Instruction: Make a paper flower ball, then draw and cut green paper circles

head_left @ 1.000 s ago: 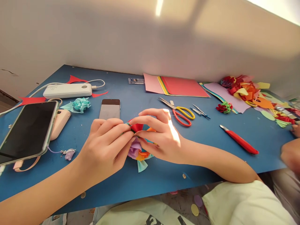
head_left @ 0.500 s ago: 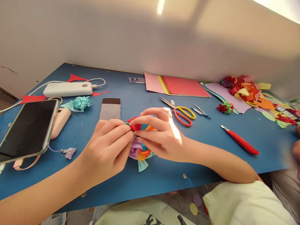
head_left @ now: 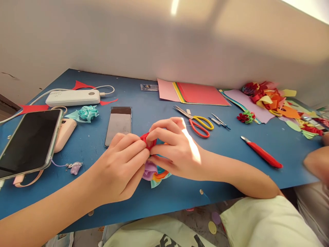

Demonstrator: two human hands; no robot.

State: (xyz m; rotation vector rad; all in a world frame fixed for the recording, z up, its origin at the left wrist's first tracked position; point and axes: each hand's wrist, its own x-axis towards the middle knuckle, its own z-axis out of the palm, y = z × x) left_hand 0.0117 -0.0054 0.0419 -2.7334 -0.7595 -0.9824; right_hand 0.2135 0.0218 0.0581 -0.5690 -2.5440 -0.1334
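Both hands meet at a bundle of coloured paper with red, purple, orange and teal pieces, over the near middle of the blue table. My left hand pinches the bundle's red part from the left. From the right, my right hand holds the same red part between thumb and fingers. The fingertips nearly touch and hide much of the bundle. A thin thread shows near the scissors, which lie just beyond my right hand.
On the blue table, a phone, power bank and larger phone lie left. Right are a red cutter, compasses, paper sheets and scraps. Another person's hand is at the right edge.
The red part of the bundle has turned up between my fingertips, and less of the orange and purple shows. The other person's hand has come further into view at the right.
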